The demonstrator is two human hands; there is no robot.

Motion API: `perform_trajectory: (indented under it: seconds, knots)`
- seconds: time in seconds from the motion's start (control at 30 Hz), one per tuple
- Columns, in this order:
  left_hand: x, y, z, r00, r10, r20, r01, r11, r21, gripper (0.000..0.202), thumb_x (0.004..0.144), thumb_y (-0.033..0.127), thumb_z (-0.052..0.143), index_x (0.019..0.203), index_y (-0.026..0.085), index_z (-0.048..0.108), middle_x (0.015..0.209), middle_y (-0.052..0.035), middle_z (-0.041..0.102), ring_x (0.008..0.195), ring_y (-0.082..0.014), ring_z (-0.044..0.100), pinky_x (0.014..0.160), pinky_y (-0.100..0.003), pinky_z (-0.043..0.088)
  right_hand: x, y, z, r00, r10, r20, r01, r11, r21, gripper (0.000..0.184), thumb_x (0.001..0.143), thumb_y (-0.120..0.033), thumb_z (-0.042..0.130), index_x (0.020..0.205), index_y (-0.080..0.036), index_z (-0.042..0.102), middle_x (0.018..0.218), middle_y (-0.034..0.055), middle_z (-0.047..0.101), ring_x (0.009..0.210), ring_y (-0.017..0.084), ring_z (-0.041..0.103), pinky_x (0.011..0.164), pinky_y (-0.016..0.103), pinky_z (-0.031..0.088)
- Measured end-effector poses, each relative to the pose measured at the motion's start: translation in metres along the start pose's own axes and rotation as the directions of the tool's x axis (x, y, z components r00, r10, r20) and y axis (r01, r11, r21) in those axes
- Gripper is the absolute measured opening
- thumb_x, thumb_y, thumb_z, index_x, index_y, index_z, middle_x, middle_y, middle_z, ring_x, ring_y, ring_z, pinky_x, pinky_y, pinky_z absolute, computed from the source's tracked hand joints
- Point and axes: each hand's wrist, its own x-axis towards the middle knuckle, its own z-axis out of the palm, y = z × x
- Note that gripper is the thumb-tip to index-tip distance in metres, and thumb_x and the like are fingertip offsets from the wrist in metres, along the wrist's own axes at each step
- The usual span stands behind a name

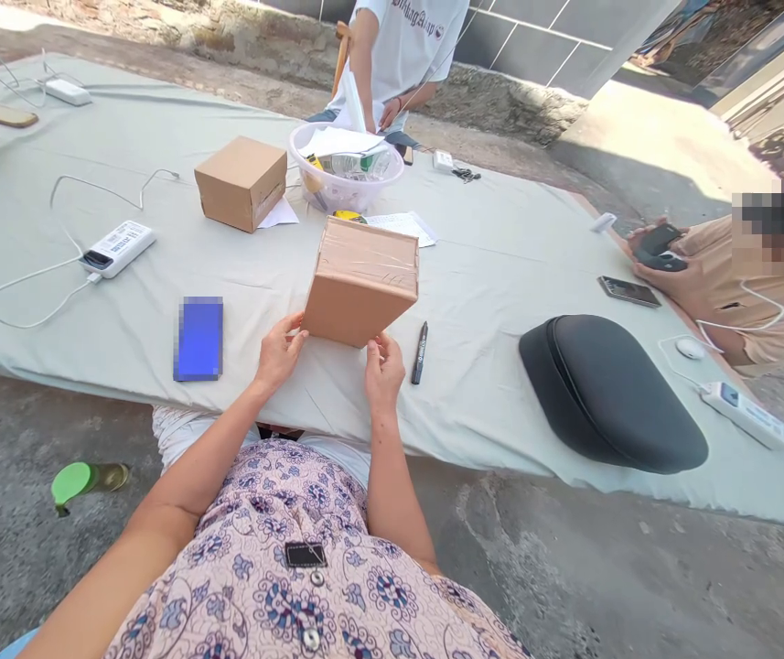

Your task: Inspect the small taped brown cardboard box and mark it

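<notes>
A closed cardboard box (362,284) stands in front of me on the cloth-covered table, with clear tape across its top. My left hand (282,351) grips its lower left corner between thumb and fingers. At the lower right corner, my right hand (384,368) pinches the box's edge in the same way. A black marker pen (420,353) lies just right of my right hand. To the left of my left hand lies a blue, blurred-out rectangular object (198,339). Behind the box, a yellow item (349,217) and a sheet of paper (402,226) show in part.
Another cardboard box (241,183) and a basket (345,194) of papers and packets stand farther back. A white power bank (118,249) with a cable lies left, a black padded case (615,394) right. One person sits opposite; another, at right, holds a dark device (659,249).
</notes>
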Motion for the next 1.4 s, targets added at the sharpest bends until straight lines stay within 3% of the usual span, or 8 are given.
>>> perform_trajectory:
  seconds: [0.2, 0.4, 0.5, 0.6, 0.73, 0.9, 1.17, 1.4]
  knots:
    - [-0.002, -0.009, 0.007, 0.997, 0.076, -0.008, -0.075, 0.991, 0.109, 0.043, 0.086, 0.014, 0.056, 0.129, 0.019, 0.059, 0.126, -0.0107, 0.07, 0.119, -0.0216, 0.067, 0.098, -0.039, 0.057, -0.004, 0.01, 0.005, 0.999, 0.015, 0.04, -0.013, 0.999, -0.036, 0.042, 0.085, -0.042, 0.053, 0.117, -0.017, 0.065, 0.108, 0.0116, 0.069, 0.094, 0.02, 0.065, 0.073, 0.031, 0.053]
    - [-0.008, 0.004, -0.007, 0.992, 0.092, -0.09, -0.074, 0.98, 0.185, 0.02, 0.088, 0.029, 0.064, 0.105, 0.019, 0.067, 0.091, -0.0044, 0.071, 0.081, -0.0186, 0.069, 0.083, -0.036, 0.056, -0.009, -0.01, -0.011, 0.999, 0.003, -0.048, -0.003, 1.0, -0.008, 0.035, 0.087, -0.053, 0.056, 0.087, -0.019, 0.063, 0.081, 0.0029, 0.065, 0.079, 0.018, 0.06, 0.078, 0.033, 0.05]
    - [-0.014, 0.018, -0.011, 0.965, 0.224, -0.133, -0.189, 0.954, 0.233, 0.019, 0.094, 0.037, 0.057, 0.096, 0.021, 0.067, 0.09, -0.0039, 0.069, 0.086, -0.0183, 0.066, 0.084, -0.034, 0.055, -0.013, -0.027, -0.02, 0.996, -0.039, -0.079, 0.042, 0.999, 0.031, 0.037, 0.09, -0.055, 0.055, 0.083, -0.019, 0.061, 0.081, 0.0031, 0.065, 0.08, 0.018, 0.059, 0.078, 0.032, 0.05]
    - [-0.02, 0.028, -0.008, 0.948, 0.288, -0.133, -0.25, 0.937, 0.246, 0.024, 0.099, 0.04, 0.05, 0.098, 0.02, 0.063, 0.097, -0.0063, 0.065, 0.096, -0.019, 0.063, 0.083, -0.033, 0.055, -0.016, -0.039, -0.025, 0.989, -0.112, -0.095, 0.114, 0.993, 0.023, 0.036, 0.092, -0.053, 0.054, 0.094, -0.019, 0.063, 0.088, 0.0043, 0.064, 0.083, 0.017, 0.06, 0.078, 0.031, 0.052]
    - [-0.025, 0.032, -0.001, 0.955, 0.28, -0.096, -0.242, 0.926, 0.29, 0.025, 0.093, 0.034, 0.058, 0.112, 0.019, 0.057, 0.112, -0.0109, 0.062, 0.109, -0.0232, 0.06, 0.09, -0.038, 0.054, -0.018, -0.04, -0.023, 0.981, -0.191, -0.025, 0.189, 0.98, -0.066, 0.033, 0.091, -0.05, 0.056, 0.104, -0.021, 0.067, 0.096, 0.0058, 0.061, 0.092, 0.018, 0.06, 0.076, 0.031, 0.055]
    - [-0.027, 0.032, 0.003, 0.972, 0.22, -0.077, -0.188, 0.934, 0.303, 0.036, 0.087, 0.034, 0.066, 0.116, 0.019, 0.052, 0.118, -0.0118, 0.058, 0.112, -0.0254, 0.059, 0.093, -0.041, 0.053, -0.021, -0.035, -0.017, 0.985, -0.171, -0.035, 0.167, 0.982, -0.09, 0.033, 0.089, -0.049, 0.058, 0.105, -0.022, 0.067, 0.103, 0.0078, 0.059, 0.096, 0.02, 0.06, 0.074, 0.032, 0.055]
    - [-0.03, 0.034, 0.006, 0.974, 0.218, -0.056, -0.185, 0.916, 0.355, 0.072, 0.071, 0.05, 0.083, 0.125, 0.021, 0.046, 0.125, -0.0118, 0.055, 0.121, -0.0304, 0.057, 0.094, -0.044, 0.053, -0.026, -0.035, -0.01, 0.968, -0.249, -0.04, 0.233, 0.943, -0.237, 0.052, 0.08, -0.062, 0.069, 0.114, -0.023, 0.066, 0.106, 0.0084, 0.054, 0.106, 0.026, 0.058, 0.096, 0.044, 0.052]
    - [-0.022, 0.031, -0.005, 0.981, 0.193, 0.001, -0.184, 0.932, 0.313, 0.063, 0.08, 0.046, 0.076, 0.129, 0.018, 0.048, 0.131, -0.0153, 0.054, 0.127, -0.0304, 0.054, 0.102, -0.046, 0.05, -0.02, -0.036, -0.022, 0.984, -0.18, 0.011, 0.18, 0.982, -0.055, 0.034, 0.091, -0.048, 0.056, 0.107, -0.021, 0.068, 0.105, 0.0088, 0.062, 0.097, 0.02, 0.062, 0.075, 0.032, 0.056]
